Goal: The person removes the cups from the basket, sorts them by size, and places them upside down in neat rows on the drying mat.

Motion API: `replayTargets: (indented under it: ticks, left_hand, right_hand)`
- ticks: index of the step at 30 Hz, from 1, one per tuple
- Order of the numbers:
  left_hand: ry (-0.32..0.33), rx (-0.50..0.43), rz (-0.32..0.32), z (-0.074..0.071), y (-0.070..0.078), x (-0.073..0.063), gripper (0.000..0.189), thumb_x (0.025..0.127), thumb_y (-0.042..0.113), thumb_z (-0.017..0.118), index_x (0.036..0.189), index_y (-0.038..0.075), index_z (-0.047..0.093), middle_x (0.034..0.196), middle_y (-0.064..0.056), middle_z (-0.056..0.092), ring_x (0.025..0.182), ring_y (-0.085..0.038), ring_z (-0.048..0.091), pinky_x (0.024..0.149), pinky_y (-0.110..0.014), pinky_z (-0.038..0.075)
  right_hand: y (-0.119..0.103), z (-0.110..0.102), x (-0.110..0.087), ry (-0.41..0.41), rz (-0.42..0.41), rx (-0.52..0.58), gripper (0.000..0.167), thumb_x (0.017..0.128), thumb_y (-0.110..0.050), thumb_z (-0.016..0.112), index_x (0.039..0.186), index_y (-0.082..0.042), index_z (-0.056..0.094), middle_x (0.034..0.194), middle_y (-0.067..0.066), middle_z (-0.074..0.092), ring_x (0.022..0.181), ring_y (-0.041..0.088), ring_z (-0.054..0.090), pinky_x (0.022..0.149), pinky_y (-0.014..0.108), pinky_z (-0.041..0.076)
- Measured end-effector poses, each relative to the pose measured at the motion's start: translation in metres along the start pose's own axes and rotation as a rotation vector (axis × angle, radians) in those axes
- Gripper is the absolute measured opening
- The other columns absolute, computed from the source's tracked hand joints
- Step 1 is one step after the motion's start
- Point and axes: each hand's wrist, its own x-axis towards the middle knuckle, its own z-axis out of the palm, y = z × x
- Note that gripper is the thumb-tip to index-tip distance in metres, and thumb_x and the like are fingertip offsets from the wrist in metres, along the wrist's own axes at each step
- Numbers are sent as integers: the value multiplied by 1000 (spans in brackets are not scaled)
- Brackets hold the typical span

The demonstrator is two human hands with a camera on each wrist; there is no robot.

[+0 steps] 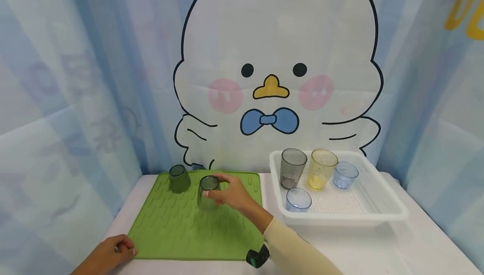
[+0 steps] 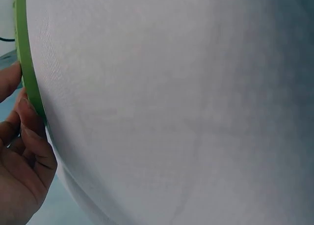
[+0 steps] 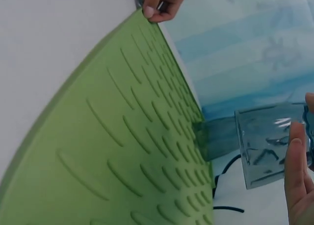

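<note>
Smoky grey see-through tumbler (image 1: 206, 202) fills the right hand's (image 1: 233, 194) grip, just below and left of the frame's centre. Nearest me, lower left, the left hand (image 1: 110, 252) pinches the corner of a green ridged mat (image 1: 181, 239). Beyond, at right, a white plastic basket (image 1: 382, 219) holds four tinted glasses (image 1: 321, 170); farther, left of centre, a second dark tumbler (image 1: 180, 179) stands before a pale-blue curtain (image 1: 159, 77).

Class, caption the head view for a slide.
Right hand grips a gray glass over the green mat; left hand holds the mat's corner.
</note>
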Motion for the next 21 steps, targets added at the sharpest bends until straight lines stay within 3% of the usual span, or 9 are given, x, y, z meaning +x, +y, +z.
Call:
replayTargets:
  ticks: [6,11,15,21]
  left_hand:
    - [19,17,25,0,0,-2,24,96,25,67,96,1,62,81,-2,56,74,-17,50,64,-29,41]
    - [43,61,73,-2,-2,-2,22,95,24,68,94,3,62,80,-1,56,71,-13,49,64,-28,40]
    - [69,95,118,-2,-3,-2,21,94,24,69,94,4,63,79,0,57,69,-9,48,61,-25,40]
    - [81,92,135,-2,-3,-3,21,93,24,70,94,4,63,79,0,57,68,-6,48,61,-24,40]
  right_hand:
    - [11,8,26,24,54,28,65,84,-23,83,142,-11,55,138,16,52,75,23,72,74,40,60]
    - [19,14,47,38,81,52,67,85,-16,82,144,-6,51,139,19,50,81,26,75,81,45,60]
    - [25,18,62,67,83,53,68,85,-12,81,144,-4,50,139,21,49,79,23,74,80,43,60]
    - [32,23,80,79,95,52,72,85,-10,79,148,-1,45,141,22,49,79,23,74,80,43,60]
